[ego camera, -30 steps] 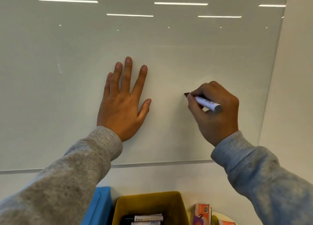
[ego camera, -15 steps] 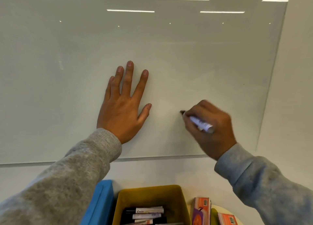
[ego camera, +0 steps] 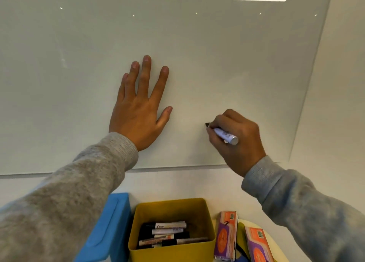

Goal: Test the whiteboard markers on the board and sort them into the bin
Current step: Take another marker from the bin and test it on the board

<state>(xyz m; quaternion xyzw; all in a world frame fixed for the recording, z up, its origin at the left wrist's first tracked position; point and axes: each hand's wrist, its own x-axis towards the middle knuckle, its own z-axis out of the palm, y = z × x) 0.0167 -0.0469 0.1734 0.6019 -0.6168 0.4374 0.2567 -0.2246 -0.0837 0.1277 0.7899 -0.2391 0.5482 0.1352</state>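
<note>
Step in hand: testing. Your right hand (ego camera: 237, 139) grips the uncapped marker (ego camera: 225, 134) in a writing hold, dark tip at the whiteboard (ego camera: 217, 54), lower right of centre; no visible ink mark there. Your left hand (ego camera: 139, 111) lies flat on the board, fingers straight. The yellow bin (ego camera: 171, 248), bottom centre, holds several markers.

Next, as I judge it: draw a firm stroke, read the result, then sort.

Against the earlier frame: the right hand sits lower on the board, and the view has tipped downward.
</note>
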